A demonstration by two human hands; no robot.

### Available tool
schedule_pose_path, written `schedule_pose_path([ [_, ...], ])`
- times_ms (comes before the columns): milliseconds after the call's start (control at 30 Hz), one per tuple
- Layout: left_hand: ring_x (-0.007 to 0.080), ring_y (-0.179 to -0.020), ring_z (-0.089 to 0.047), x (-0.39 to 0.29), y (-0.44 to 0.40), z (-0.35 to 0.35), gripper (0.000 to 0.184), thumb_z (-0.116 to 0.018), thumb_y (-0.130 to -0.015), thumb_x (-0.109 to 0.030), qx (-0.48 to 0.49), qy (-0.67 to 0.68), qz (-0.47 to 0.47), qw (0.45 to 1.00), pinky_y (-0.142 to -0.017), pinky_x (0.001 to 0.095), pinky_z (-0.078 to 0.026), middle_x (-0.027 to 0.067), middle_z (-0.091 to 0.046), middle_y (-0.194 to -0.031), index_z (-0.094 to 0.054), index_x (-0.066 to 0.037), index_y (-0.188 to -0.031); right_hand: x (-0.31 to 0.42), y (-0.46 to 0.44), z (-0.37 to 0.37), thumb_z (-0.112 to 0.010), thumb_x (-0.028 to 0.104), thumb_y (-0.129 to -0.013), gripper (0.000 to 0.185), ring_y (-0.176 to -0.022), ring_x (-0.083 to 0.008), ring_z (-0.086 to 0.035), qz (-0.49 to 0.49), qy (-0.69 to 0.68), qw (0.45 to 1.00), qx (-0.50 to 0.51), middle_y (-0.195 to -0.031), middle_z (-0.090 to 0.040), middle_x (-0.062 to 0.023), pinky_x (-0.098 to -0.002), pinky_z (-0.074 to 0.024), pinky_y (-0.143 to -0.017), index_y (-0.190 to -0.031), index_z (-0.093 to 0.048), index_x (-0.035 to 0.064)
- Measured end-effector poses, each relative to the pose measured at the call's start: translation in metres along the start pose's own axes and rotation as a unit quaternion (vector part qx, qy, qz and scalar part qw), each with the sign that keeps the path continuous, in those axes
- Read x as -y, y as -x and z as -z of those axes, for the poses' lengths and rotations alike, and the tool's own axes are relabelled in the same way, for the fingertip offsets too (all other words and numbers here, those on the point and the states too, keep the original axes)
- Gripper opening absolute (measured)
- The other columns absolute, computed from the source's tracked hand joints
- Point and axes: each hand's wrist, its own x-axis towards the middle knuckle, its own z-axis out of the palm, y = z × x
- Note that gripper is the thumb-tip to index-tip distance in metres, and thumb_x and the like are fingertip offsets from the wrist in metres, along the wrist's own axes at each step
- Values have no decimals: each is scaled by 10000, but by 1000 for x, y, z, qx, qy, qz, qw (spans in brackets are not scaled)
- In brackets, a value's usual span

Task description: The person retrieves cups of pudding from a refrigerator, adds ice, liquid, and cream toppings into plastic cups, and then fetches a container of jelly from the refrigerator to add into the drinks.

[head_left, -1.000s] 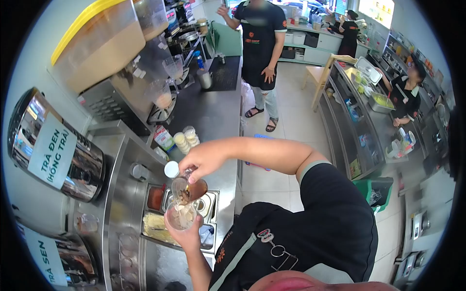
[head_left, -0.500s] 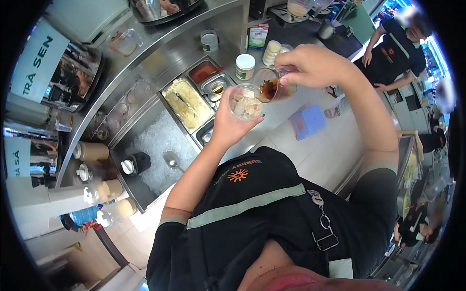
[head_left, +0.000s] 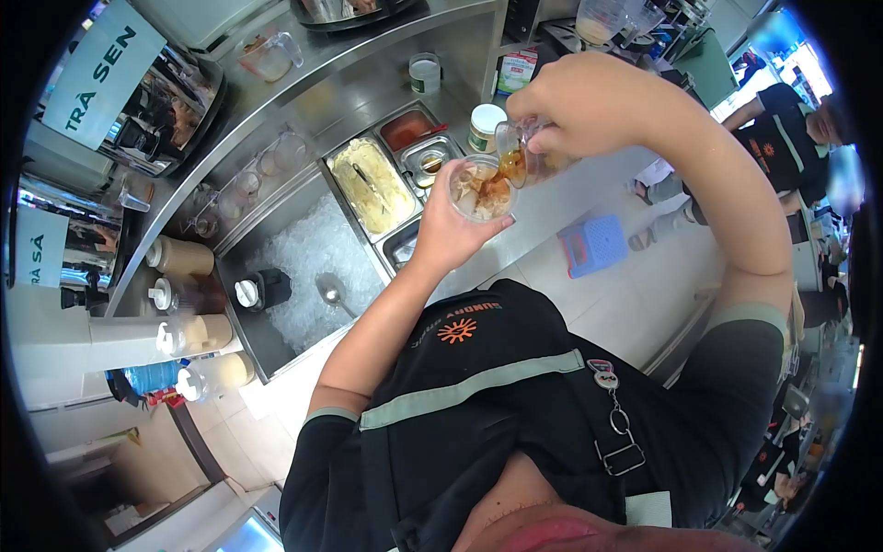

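Note:
My left hand (head_left: pixel 451 225) is wrapped round a clear plastic cup (head_left: pixel 475 210) that holds ice and a pale drink, now streaked with brown on top. My right hand (head_left: pixel 575 106) grips a clear measuring jug (head_left: pixel 550 164), tipped over with its mouth at the cup's rim. Amber-brown liquid shows at the jug's lip and runs into the cup. My right hand hides part of the jug. Just behind the cup stands a white-lidded jar (head_left: pixel 486 127).
A metal bin of ice (head_left: pixel 317 258) holds a scoop (head_left: pixel 332 293) and a dark container (head_left: pixel 264 289). Beside it sit a pan of pale yellow cream (head_left: pixel 372 184) and a pan of red sauce (head_left: pixel 407 130). A blue stool (head_left: pixel 596 245) stands on the floor. Another person (head_left: pixel 782 138) is at right.
The jug has tipped further; its dark liquid has dropped and brown has spread over the ice in the cup. The whole view has shifted slightly.

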Motion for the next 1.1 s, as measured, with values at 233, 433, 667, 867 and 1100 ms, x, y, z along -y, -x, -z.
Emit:
schedule_pose_path([
  [233,240,-1224,-528,18,-1,-3,933,-918,-628,-136,-23,11,-5,1000,-1071,361,-409,142,-532,-1301,-370,1,-1370,8,3,23,-720,254,-739,271,-842,-330,-700,-9,42,999,-6,-869,-716,-141,-428,-553,-755,-961,-719,99],
  [433,242,-1206,-540,24,-3,-2,941,-940,-592,-159,-38,77,-30,996,-1052,365,-426,132,-541,-1270,-392,-6,-1343,-9,9,11,-704,263,-795,234,-804,-329,-691,42,28,998,-44,-819,-692,-152,-434,-526,-692,-954,-689,92],
  [667,235,-1229,-524,9,0,13,904,-916,-602,-109,-56,74,-30,995,-1074,372,-409,122,-528,-1298,-400,-9,-1338,-56,18,-48,-725,287,-837,307,-601,-155,-524,92,-268,951,-121,-705,-566,-57,-315,-420,-567,-978,-615,37],
  [867,233,-1229,-525,-10,-3,30,892,-920,-577,-131,-58,49,9,997,-1077,367,-394,124,-545,-1282,-447,-5,-1323,-58,21,-118,-697,221,-895,239,-511,-35,-462,-9,-548,824,-147,-765,-586,6,-205,-364,-442,-1036,-619,44],
  [1100,245,-1218,-532,-18,23,45,942,-936,-569,-146,-120,2,-3,993,-1065,384,-413,136,-541,-1282,-417,-7,-1342,-84,-17,-111,-643,235,-938,229,-477,-74,-546,-62,-625,714,-311,-739,-615,-38,-218,-391,-421,-1004,-594,22],
])
